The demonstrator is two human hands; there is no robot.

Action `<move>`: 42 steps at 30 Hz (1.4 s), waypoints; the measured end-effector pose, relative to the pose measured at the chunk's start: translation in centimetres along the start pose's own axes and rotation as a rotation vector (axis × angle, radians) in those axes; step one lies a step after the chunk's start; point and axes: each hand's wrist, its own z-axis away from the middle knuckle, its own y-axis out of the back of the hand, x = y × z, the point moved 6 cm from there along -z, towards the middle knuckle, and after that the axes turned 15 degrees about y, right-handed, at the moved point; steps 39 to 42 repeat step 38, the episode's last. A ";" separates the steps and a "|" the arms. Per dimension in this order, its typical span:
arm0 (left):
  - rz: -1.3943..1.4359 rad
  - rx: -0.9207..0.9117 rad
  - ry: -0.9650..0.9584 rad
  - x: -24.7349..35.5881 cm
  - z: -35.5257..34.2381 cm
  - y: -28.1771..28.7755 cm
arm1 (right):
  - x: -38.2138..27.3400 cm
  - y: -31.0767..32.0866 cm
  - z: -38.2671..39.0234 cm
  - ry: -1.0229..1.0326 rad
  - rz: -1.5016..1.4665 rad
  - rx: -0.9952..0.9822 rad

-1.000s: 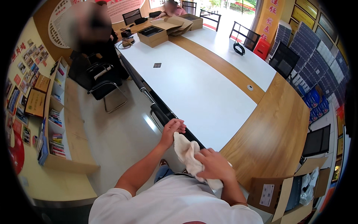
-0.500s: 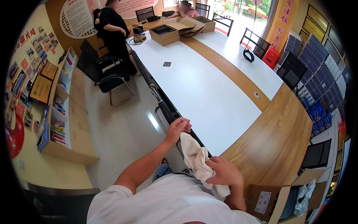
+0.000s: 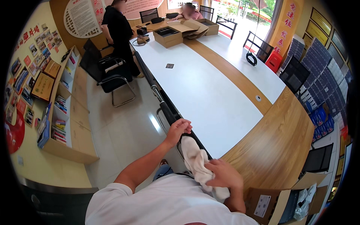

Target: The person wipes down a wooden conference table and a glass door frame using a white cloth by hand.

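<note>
A crumpled white cloth (image 3: 195, 157) lies along a black padded bar (image 3: 168, 113) with chrome fittings, which looks like a chair armrest beside the table edge. My right hand (image 3: 225, 173) is closed on the cloth's near part, its fingers slightly blurred. Just past the cloth's far end, my left hand (image 3: 179, 130) is curled over the bar, thumb against the fingers. The underside of that grip is hidden, as is most of the bar beneath the cloth.
The big table (image 3: 210, 101) has a white top and wooden bands. Cartons (image 3: 168, 39) and a coiled black cable (image 3: 251, 59) sit farther off. An opened carton (image 3: 265, 204) is at my lower right. Two people are at the far end; black chairs (image 3: 108, 75) stand around.
My right hand has shifted slightly on the cloth, which now looks narrower and more bunched. My left hand stays put. The standing person at the far end has moved an arm and turned a little.
</note>
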 end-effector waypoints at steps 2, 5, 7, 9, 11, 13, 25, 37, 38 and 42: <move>-0.023 -0.008 -0.004 0.1 0.0 -0.2 | 0.2 0.0 0.9 0.002 -0.044 0.043; -0.044 -0.008 -0.003 0.1 -0.3 -0.6 | -0.2 0.4 -0.8 0.021 0.034 0.121; -0.058 -0.003 0.009 0.1 -0.2 -0.4 | -0.2 0.9 -4.2 0.028 0.133 0.170; -0.038 0.004 0.007 0.2 -0.1 -0.3 | 0.6 0.5 -7.8 0.081 0.265 0.330; -0.010 0.012 -0.010 0.1 -0.3 0.2 | 0.6 0.3 -10.2 0.140 0.305 0.483; 0.015 0.015 -0.014 0.0 -0.1 0.6 | 0.6 0.3 -9.6 0.164 0.299 0.444; -0.005 -0.040 0.013 0.0 -0.2 -0.1 | -0.8 0.5 -6.0 0.118 0.206 0.263; 0.029 -0.054 0.001 -0.4 -0.4 0.4 | 1.1 -0.2 -1.3 -0.024 -0.035 0.039; 0.033 -0.075 -0.007 -0.4 -0.5 0.3 | 0.7 0.4 -1.8 -0.060 -0.040 0.010; 0.033 -0.075 -0.007 -0.4 -0.5 0.3 | 0.7 0.4 -1.8 -0.060 -0.040 0.010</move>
